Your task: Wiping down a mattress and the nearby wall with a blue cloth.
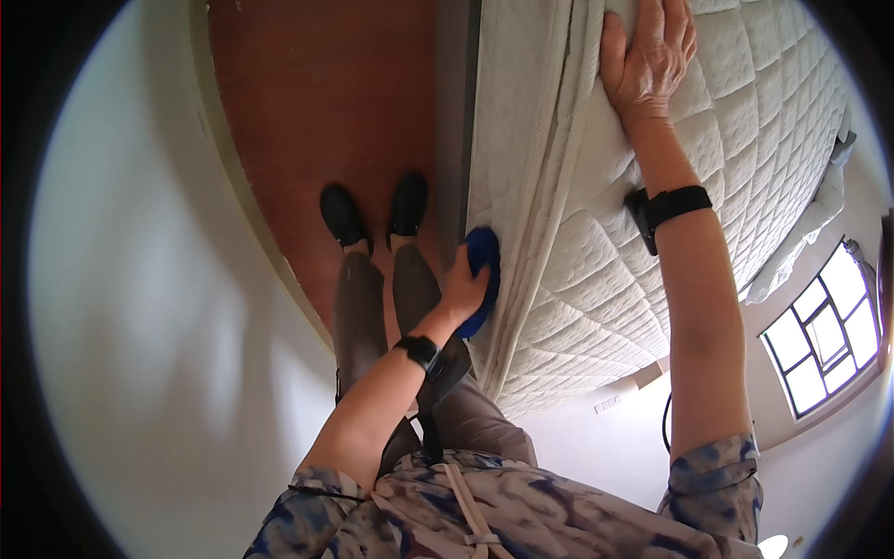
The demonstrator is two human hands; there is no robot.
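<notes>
A thick, cream quilted mattress [596,261] fills the middle and right of the head view. My left hand [465,287] is closed round a blue cloth [481,247], which is bunched into a long oval and pressed against the mattress's side wall. Part of the cloth lies hidden behind my fingers. Farther off, my right hand [652,70] rests flat on the mattress top near its piped edge, thumb apart from the fingers. It holds nothing that I can see, and some fingertips run out at the upper rim.
A grey bed frame [453,121] borders the mattress above reddish-brown flooring [321,93]. My black shoes [408,203] stand between the bed and a white wall [158,279] on the left. At the far right are crumpled pale fabric [803,244] and a barred window [824,335].
</notes>
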